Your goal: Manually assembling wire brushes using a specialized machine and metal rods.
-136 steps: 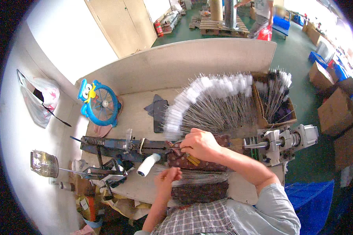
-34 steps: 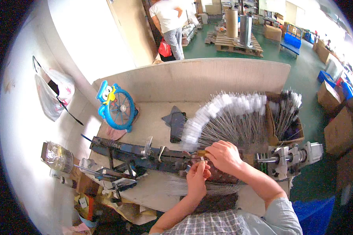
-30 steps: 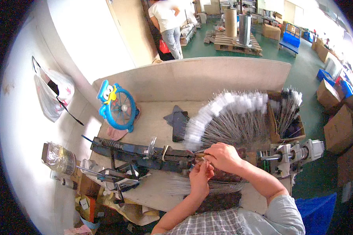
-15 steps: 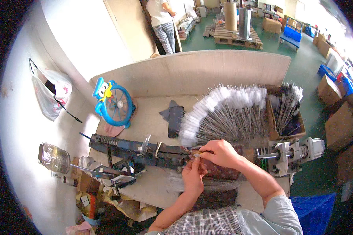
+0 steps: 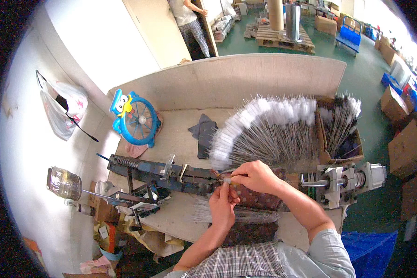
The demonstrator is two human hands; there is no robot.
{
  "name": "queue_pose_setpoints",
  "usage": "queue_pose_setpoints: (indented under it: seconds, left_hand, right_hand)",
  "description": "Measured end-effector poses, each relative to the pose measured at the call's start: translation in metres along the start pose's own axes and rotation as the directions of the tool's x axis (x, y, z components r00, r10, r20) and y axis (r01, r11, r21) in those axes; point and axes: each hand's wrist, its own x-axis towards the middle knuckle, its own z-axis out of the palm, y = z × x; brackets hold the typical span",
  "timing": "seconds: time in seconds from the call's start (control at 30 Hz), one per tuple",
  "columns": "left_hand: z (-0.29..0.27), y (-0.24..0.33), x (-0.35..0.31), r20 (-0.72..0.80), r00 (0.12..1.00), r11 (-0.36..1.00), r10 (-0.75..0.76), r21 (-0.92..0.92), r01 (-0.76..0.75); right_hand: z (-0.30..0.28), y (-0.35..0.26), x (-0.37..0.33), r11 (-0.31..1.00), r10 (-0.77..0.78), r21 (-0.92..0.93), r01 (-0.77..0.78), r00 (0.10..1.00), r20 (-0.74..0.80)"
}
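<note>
Looking down from the head view, we find the small white piece at our fingertips, above the left edge of the brown dotted cloth. It lies just beyond the left hand and left of the right hand, near both; its long axis is too small to read. Our left grip is pinched to it, thumb against finger; our right grip is also pinched closed beside it, though we cannot tell whether it has that piece or a thin wire.

Just left of our fingertips ends the long dark metal fixture, running left to right across the pale wooden bench and closing off that side. Beyond our hands fan the white-tufted wire brushes; nearer our body lies the bundle of thin grey wires. The silver motorised spindle stands well apart, to the right.
</note>
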Motion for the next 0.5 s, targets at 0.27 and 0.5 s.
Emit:
queue_pose_setpoints:
  seconds: [0.27, 0.5]
  left_hand:
    - [-0.001, 0.002, 0.005, 0.129, 0.989, 0.997, -0.068, -0.033, 0.072]
    - [-0.005, -0.004, 0.009, 0.137, 0.990, 0.957, 0.037, -0.290, 0.005]
  right_hand:
    - [0.001, -0.011, 0.000, 0.993, 0.117, -0.019, -0.116, 0.992, 0.056]
    - [0.031, -0.037, -0.007, 0.927, -0.087, -0.374, 0.000, 0.973, -0.215]
